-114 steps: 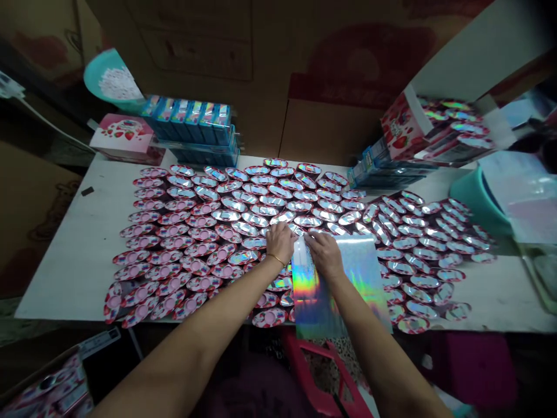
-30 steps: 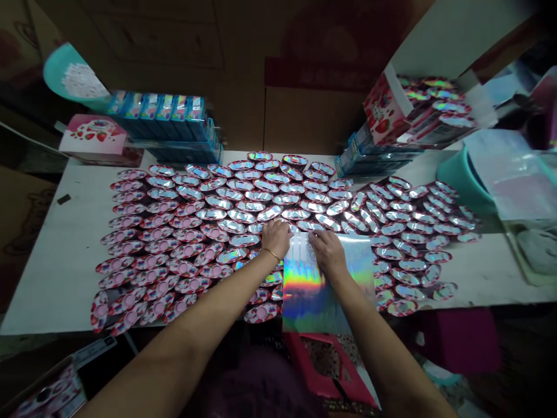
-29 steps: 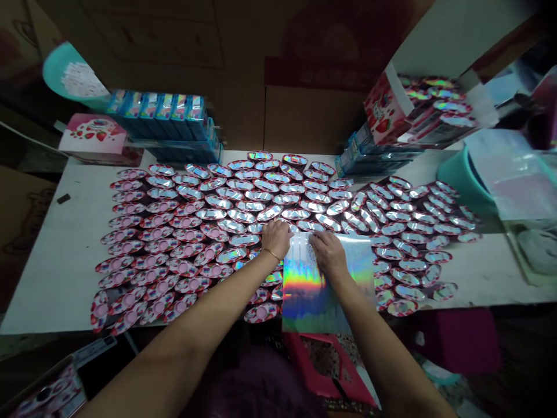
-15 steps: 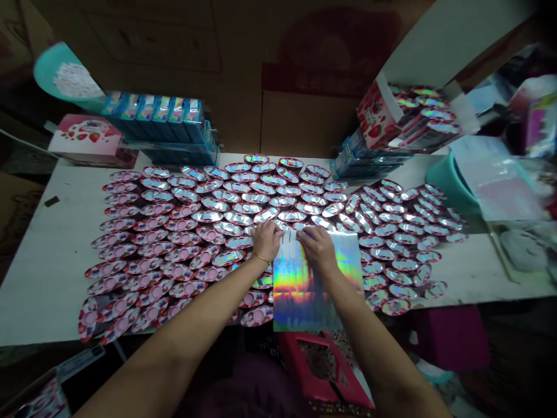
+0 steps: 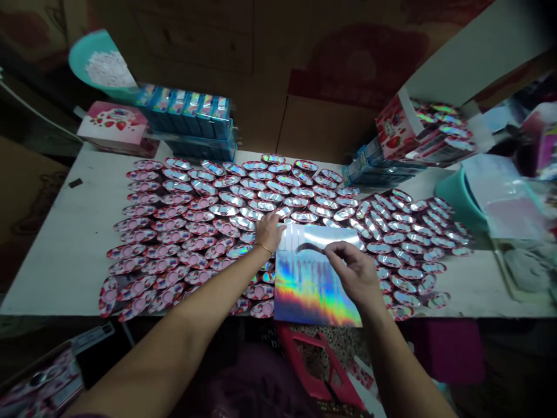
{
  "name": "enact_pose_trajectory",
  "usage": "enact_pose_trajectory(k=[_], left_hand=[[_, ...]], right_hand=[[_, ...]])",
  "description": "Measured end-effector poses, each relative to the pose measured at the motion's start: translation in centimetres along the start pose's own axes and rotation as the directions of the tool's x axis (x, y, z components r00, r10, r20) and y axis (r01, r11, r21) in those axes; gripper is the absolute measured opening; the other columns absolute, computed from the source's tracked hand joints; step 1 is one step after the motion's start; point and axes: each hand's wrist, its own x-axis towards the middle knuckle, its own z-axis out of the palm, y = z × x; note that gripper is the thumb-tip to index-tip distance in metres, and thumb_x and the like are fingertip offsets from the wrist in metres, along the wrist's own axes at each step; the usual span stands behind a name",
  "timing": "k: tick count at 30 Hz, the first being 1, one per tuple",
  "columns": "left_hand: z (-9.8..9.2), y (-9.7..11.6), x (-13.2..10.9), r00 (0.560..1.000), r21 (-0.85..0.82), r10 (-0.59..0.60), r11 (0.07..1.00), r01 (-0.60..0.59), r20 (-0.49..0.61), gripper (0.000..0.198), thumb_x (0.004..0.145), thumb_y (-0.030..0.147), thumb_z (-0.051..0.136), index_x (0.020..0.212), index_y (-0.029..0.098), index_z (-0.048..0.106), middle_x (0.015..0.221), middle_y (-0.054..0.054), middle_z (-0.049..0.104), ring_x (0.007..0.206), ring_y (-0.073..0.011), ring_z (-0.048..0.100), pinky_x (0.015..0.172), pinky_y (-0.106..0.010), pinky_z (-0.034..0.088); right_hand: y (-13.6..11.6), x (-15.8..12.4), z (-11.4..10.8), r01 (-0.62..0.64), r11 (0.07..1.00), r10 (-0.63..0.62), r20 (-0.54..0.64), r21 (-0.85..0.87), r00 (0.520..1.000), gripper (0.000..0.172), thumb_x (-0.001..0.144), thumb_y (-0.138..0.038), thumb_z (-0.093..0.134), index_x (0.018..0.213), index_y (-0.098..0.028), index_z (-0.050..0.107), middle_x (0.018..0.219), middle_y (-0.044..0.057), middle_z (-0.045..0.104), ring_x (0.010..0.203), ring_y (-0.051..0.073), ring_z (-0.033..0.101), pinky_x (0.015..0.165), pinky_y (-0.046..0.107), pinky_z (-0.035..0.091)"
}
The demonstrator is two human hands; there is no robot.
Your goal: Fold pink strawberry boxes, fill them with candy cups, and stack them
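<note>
A holographic rainbow sheet (image 5: 311, 287) lies on the white table (image 5: 56, 249), over rows of small red-and-silver oval pieces (image 5: 204, 220). My left hand (image 5: 268, 230) presses down on the sheet's far left corner, fingers bent. My right hand (image 5: 352, 270) hovers above the sheet's middle, its thumb and forefinger pinched on a thin dark curved strip (image 5: 311, 248) that rises from the sheet.
Blue boxes (image 5: 187, 119) and a pink strawberry box (image 5: 115, 125) stand at the back left. More boxes (image 5: 409, 136) are piled at the back right beside a teal tub (image 5: 461, 197). A red stool (image 5: 322, 366) shows below the table's near edge.
My right hand has come back from the sheet's far edge, pinching a thin strip and lifting it off the sheet. My left hand stays at the far left corner.
</note>
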Motion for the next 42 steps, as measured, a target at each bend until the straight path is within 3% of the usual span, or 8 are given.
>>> enact_pose_trajectory(k=[2,6,10,15,19,27,33,42], left_hand=[[-1.6,-0.3,-1.5,0.997,-0.271,-0.054,0.960,0.065,0.049,0.025,0.085,0.033,0.045,0.092,0.015,0.061,0.099,-0.009,0.061,0.097,-0.0202,0.052,0.084,-0.033,0.037],[-5.8,-1.7,-7.3,0.907,-0.678,-0.109,0.628,0.381,0.408,0.041,0.083,0.047,0.041,0.100,0.014,0.060,0.093,-0.008,0.065,0.083,-0.0158,0.059,0.072,-0.027,0.043],[-8.3,-4.0,-12.3,0.862,-0.713,-0.248,0.486,0.505,0.441,0.041,0.059,0.038,0.072,0.091,0.014,0.061,0.084,-0.003,0.065,0.073,-0.0116,0.058,0.069,-0.024,0.045],[-9.2,-6.7,-14.4,0.760,-0.708,-0.462,0.328,0.626,0.457,0.033,0.063,0.040,0.067,0.082,0.014,0.059,0.067,0.001,0.058,0.054,-0.0063,0.052,0.048,-0.017,0.037],[-9.8,-7.4,-15.6,0.675,-0.682,-0.441,0.174,0.710,0.591,0.042,0.068,0.050,0.060,0.089,0.014,0.061,0.076,-0.003,0.059,0.056,-0.0074,0.055,0.044,-0.017,0.035],[-8.1,-8.7,-16.0,0.805,-0.657,-0.510,0.499,0.565,0.304,0.019,0.059,0.026,0.068,0.070,0.013,0.061,0.057,0.003,0.057,0.050,-0.0068,0.050,0.050,-0.018,0.039],[-8.3,-10.3,-14.6,0.891,-0.541,-0.454,0.742,0.395,0.028,0.026,0.065,0.024,0.062,0.090,0.015,0.059,0.063,0.003,0.059,0.056,-0.0100,0.055,0.057,-0.021,0.044],[-9.9,-11.6,-12.7,0.926,-0.084,-0.357,0.934,0.349,-0.125,0.032,0.072,0.024,0.058,0.104,0.018,0.056,0.070,0.001,0.063,0.063,-0.0126,0.058,0.064,-0.023,0.043]], right_hand=[[-1.2,-1.1,1.0,-0.118,0.980,0.118,0.007,0.163,0.993,0.016,0.074,-0.035,0.059,0.072,-0.019,0.059,0.068,0.001,0.058,0.066,0.014,0.052,0.063,0.028,0.042],[-1.2,-3.0,5.6,-0.279,0.874,0.279,0.059,0.399,0.958,0.019,0.068,-0.036,0.064,0.069,-0.018,0.060,0.065,0.000,0.058,0.064,0.013,0.052,0.062,0.026,0.042],[-0.7,-5.1,10.1,-0.427,0.744,0.392,0.182,0.514,0.902,0.020,0.063,-0.036,0.067,0.067,-0.017,0.060,0.060,-0.001,0.057,0.055,0.011,0.050,0.055,0.024,0.040],[-0.9,-7.4,12.5,-0.567,0.556,0.462,0.342,0.607,0.819,0.021,0.060,-0.035,0.070,0.066,-0.018,0.060,0.056,-0.002,0.057,0.050,0.010,0.049,0.049,0.022,0.038],[-0.5,-8.2,13.6,-0.588,0.543,0.469,0.364,0.599,0.805,0.022,0.060,-0.035,0.070,0.067,-0.017,0.059,0.056,-0.002,0.057,0.047,0.009,0.046,0.044,0.021,0.036],[2.0,-8.4,16.3,-0.474,0.782,0.450,0.158,0.406,0.879,0.023,0.060,-0.037,0.068,0.065,-0.017,0.059,0.056,-0.003,0.055,0.051,0.010,0.047,0.052,0.023,0.036],[2.7,-7.2,19.1,-0.205,0.968,0.217,-0.075,0.147,0.973,0.017,0.074,-0.034,0.054,0.072,-0.018,0.059,0.066,-0.001,0.056,0.060,0.013,0.049,0.059,0.025,0.039],[1.8,-4.6,21.7,0.133,0.930,-0.159,-0.047,-0.342,0.986,0.014,0.078,-0.020,0.049,0.066,-0.018,0.055,0.071,0.003,0.056,0.072,0.017,0.048,0.070,0.030,0.035]])
